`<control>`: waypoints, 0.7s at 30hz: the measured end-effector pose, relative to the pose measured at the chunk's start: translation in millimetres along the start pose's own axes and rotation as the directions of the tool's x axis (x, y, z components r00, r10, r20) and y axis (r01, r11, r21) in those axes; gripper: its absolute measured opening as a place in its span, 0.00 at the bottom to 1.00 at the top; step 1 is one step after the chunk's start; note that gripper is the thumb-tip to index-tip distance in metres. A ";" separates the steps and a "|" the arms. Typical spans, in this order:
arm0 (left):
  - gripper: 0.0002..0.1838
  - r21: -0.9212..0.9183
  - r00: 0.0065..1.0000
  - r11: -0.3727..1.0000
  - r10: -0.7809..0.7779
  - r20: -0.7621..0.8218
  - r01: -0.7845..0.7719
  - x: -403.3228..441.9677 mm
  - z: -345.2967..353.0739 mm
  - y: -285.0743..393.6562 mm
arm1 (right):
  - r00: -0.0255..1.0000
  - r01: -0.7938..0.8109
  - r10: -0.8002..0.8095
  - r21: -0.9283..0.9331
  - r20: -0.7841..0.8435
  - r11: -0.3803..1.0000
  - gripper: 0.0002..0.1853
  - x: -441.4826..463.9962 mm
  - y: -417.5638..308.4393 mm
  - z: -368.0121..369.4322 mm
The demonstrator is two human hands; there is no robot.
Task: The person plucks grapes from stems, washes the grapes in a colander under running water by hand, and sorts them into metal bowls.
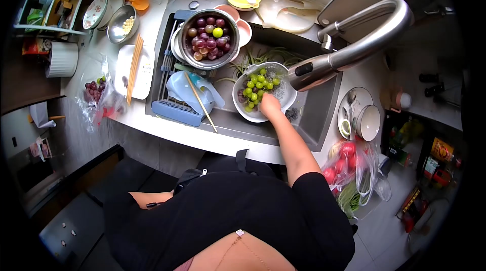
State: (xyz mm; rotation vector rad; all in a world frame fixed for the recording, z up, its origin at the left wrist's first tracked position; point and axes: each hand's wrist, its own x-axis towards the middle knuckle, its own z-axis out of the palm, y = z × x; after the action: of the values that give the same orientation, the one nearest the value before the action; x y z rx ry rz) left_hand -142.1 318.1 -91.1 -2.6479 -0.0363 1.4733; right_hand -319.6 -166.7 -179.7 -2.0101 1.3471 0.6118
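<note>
In the sink, a white bowl [290, 92] holds water and a bunch of green grapes [259, 86]. My right hand [270, 106] reaches over the bowl's near rim, its fingers curled on the lower right of the bunch; the fingertips are hidden. Bubbles or foam show on the water beside the grapes. Above the bowl hangs the steel faucet's spray head [309, 74]. Of my left arm only a bit of forearm shows at my side; my left hand is out of sight.
A steel pot [186, 54] of red grapes stands on the blue drying rack [174, 112], near a blue colander [182, 88]. Green stems lie in the sink [238, 129]. Left are chopsticks [134, 71] on a white tray and bagged grapes [94, 90]; right, bagged tomatoes [344, 162] and dishes.
</note>
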 end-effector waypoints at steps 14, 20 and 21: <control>0.34 -0.333 0.992 0.942 0.007 0.126 0.035 -69.1 57.5 -16.6 | 0.983 0.168 -0.175 -0.109 -0.057 0.980 0.18 -9.6 29.2 -12.3; 0.35 -0.751 0.951 0.647 0.131 0.280 0.132 -102.6 69.5 5.5 | 0.977 0.211 -0.215 -0.182 0.000 0.960 0.19 -10.6 27.6 -14.5; 0.36 -0.805 0.940 0.569 0.158 0.303 0.164 -107.8 67.2 9.4 | 0.975 0.219 -0.223 -0.187 -0.003 0.958 0.19 -11.9 25.9 -15.1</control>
State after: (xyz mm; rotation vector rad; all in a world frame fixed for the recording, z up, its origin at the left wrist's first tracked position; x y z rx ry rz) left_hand -256.4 306.4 -36.1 -2.9005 -1.0236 2.3542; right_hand -347.6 -177.1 -167.5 -2.2860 1.0910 0.6298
